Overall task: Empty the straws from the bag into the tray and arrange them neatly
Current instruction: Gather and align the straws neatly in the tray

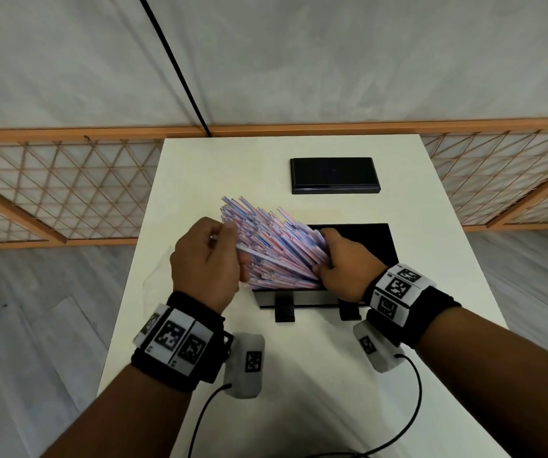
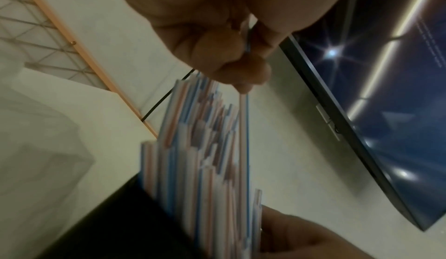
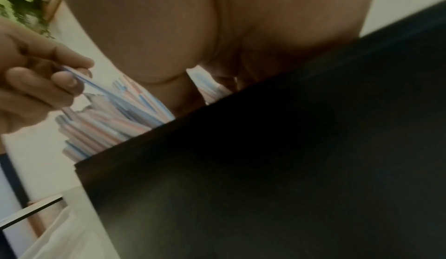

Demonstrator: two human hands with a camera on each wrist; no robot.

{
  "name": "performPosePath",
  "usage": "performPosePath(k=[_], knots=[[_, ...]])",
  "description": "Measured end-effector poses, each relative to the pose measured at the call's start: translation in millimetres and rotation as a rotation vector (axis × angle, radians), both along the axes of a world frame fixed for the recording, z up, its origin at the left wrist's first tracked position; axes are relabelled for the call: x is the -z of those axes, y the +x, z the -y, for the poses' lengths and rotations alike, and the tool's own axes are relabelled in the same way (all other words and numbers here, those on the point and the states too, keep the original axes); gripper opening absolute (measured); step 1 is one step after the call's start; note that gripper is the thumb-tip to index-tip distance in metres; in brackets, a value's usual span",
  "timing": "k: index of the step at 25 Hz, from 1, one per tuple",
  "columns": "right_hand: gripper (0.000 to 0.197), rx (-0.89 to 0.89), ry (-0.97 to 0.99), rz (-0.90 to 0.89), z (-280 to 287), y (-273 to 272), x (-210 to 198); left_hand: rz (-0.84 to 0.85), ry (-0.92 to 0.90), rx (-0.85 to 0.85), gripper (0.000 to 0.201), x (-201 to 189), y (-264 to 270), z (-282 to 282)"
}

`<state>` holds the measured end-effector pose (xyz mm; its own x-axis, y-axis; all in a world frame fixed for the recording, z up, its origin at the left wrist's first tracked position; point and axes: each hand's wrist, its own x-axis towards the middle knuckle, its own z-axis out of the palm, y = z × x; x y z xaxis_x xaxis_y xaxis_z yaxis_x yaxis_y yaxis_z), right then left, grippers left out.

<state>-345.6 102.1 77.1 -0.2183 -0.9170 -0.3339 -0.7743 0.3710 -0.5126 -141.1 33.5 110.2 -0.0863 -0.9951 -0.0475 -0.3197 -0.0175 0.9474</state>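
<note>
A thick bundle of red, white and blue striped straws [image 1: 275,249] leans up and to the left out of the black tray [image 1: 371,239] on the white table. My right hand [image 1: 322,252] grips the bundle's lower end inside the tray. My left hand [image 1: 229,233] is at the straws' upper ends and pinches a single straw [image 2: 243,114] between thumb and fingertips, seen close in the left wrist view. The right wrist view shows the tray's dark wall [image 3: 265,167] with the straws [image 3: 108,120] sticking out above it. The clear bag [image 1: 157,279] lies limp on the table, left of my left hand.
A glossy black lid [image 1: 335,175] lies flat at the back of the table [image 1: 299,375], behind the tray. Two black feet [image 1: 284,309] stick out from the tray's near edge. Cables trail from my wrist cameras over the near table. Wooden lattice panels stand on the floor behind.
</note>
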Motion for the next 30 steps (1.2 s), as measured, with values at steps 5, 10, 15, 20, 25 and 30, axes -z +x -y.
performPosePath(k=[5, 10, 15, 20, 25, 30], knots=[[0.036, -0.054, 0.000, -0.040, 6.2, 5.7, -3.2, 0.273, -0.207, 0.167, 0.025, 14.1, 6.9, -7.5], [0.034, -0.104, -0.205, -0.031, 14.2, 11.4, -8.1, 0.206, -0.337, 0.248, 0.013, 20.7, 3.5, -13.6], [0.054, 0.003, -0.248, -0.092, -0.3, -1.2, -1.7, 0.312, -0.574, 0.192, 0.040, 19.6, 10.7, -12.9], [0.033, 0.038, -0.112, -0.175, -31.4, -17.4, 3.6, 0.072, 0.070, -0.046, 0.073, 22.0, 17.0, -5.9], [0.026, -0.165, -0.097, -0.038, -35.2, -9.5, 9.4, 0.071, 0.318, 0.155, 0.044, 26.8, -1.5, -35.6], [0.024, -0.199, -0.118, -0.030, -34.6, -14.0, 12.2, 0.169, 0.303, 0.171, 0.067, 23.1, -5.3, -33.9]])
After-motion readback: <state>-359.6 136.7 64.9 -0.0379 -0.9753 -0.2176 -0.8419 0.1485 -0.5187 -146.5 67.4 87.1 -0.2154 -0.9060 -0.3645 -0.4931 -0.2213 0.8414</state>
